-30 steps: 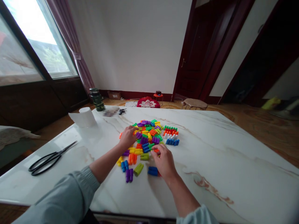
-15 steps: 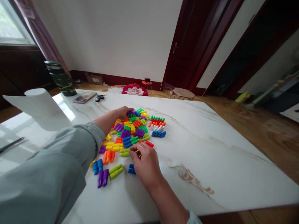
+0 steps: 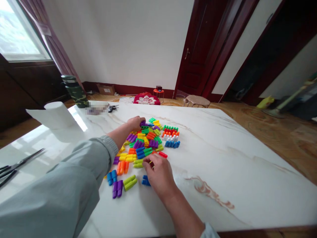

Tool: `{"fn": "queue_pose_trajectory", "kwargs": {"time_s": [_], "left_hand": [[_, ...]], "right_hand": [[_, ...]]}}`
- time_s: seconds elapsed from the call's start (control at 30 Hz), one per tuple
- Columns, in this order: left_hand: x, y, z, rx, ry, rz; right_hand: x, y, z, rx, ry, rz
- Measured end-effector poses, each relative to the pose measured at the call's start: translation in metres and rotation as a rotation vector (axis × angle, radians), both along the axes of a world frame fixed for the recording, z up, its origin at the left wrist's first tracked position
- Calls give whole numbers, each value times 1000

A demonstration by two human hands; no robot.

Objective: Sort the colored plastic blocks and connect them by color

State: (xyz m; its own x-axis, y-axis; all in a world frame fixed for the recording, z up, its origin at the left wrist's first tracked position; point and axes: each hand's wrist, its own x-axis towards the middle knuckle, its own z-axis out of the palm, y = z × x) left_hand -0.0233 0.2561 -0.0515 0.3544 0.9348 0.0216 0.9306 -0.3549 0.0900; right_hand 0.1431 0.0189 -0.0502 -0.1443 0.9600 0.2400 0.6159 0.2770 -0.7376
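Observation:
A heap of small coloured plastic bricks (image 3: 143,142) lies in the middle of the white marble table (image 3: 223,158). My left hand (image 3: 135,123) reaches to the far side of the heap, fingers curled over purple bricks there. My right hand (image 3: 158,173) rests at the near edge of the heap, fingers pinched on a small piece I cannot make out, beside a red brick (image 3: 162,154) and a blue brick (image 3: 145,180). A built block of green, red, white and blue rows (image 3: 170,136) sits to the right of the heap.
A paper roll (image 3: 55,114) stands at the left, scissors (image 3: 17,164) lie near the left edge. A camouflage bottle (image 3: 74,91), a phone and keys (image 3: 112,107) sit at the far left corner. A stool (image 3: 196,100) stands on the floor beyond.
My left hand moved from the left side of the heap to its far side. My right hand slid slightly left along the near edge. The camera turned right.

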Motion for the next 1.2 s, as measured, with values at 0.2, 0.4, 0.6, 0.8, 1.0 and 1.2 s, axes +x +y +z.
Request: {"fn": "queue_pose_trajectory", "kwargs": {"time_s": [0.2, 0.4, 0.6, 0.8, 1.0, 1.2], "left_hand": [[-9, -29, 6, 94, -157, -16], [-19, -121, 4, 156, -280, -112], [-34, -196, -32, 166, -254, -146], [-26, -230, -44, 272, -184, -31], [-17, -236, -41, 235, -193, 40], [-15, -236, -36, 229, -209, 86]], "right_hand": [[5, 4, 0, -1, -39, -51], [8, 8, 1, -33, -144, -64], [12, 12, 16, -62, -236, -82], [5, 7, 44, 34, -199, -88], [0, 5, 38, 156, -22, -111], [12, -36, 32, 84, 252, -175]]}}
